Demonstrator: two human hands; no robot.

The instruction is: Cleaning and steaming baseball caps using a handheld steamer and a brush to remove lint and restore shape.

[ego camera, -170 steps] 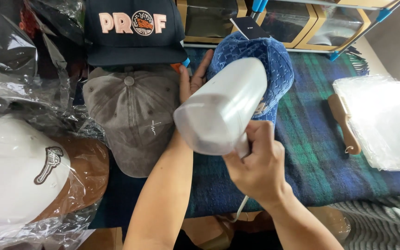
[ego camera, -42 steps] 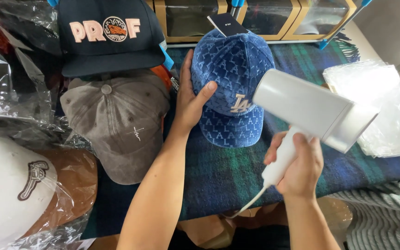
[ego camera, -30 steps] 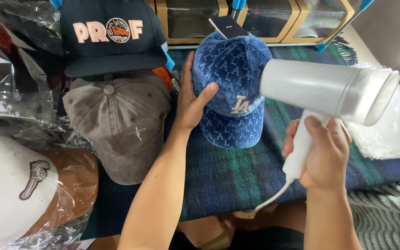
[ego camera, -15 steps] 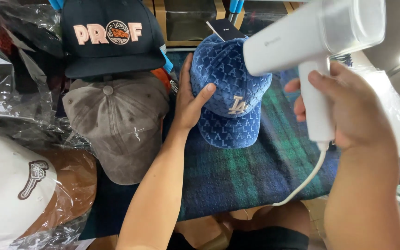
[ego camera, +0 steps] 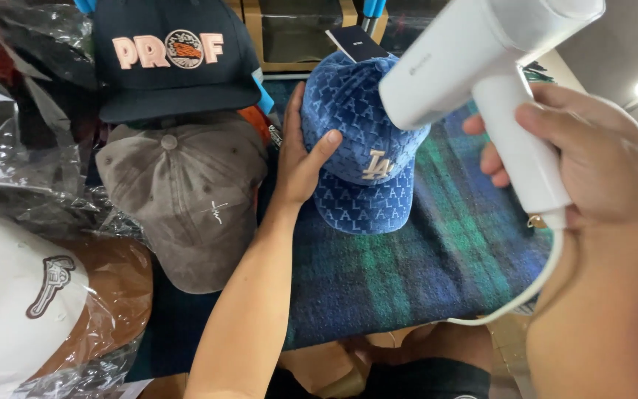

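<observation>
A blue patterned cap (ego camera: 359, 159) with a dark tag on top rests on a blue-and-green plaid cloth (ego camera: 437, 266). My left hand (ego camera: 300, 159) grips the cap's left side, thumb across its front panel. My right hand (ego camera: 592, 155) holds the handle of a white handheld steamer (ego camera: 474, 59), raised high at the upper right, its head over the cap's right side. A white cord (ego camera: 526, 295) hangs down from the handle.
A grey-brown cap (ego camera: 186, 199) lies left of the blue one, with a dark navy cap (ego camera: 175, 63) behind it. A white-and-brown cap in clear plastic (ego camera: 46, 303) sits at the lower left. Crumpled plastic bags (ego camera: 16, 155) fill the left edge. Wooden-framed boxes (ego camera: 297, 33) stand behind.
My right hand has lifted the steamer up and to the right, away from the cap's front. The left hand has kept its hold on the blue cap.
</observation>
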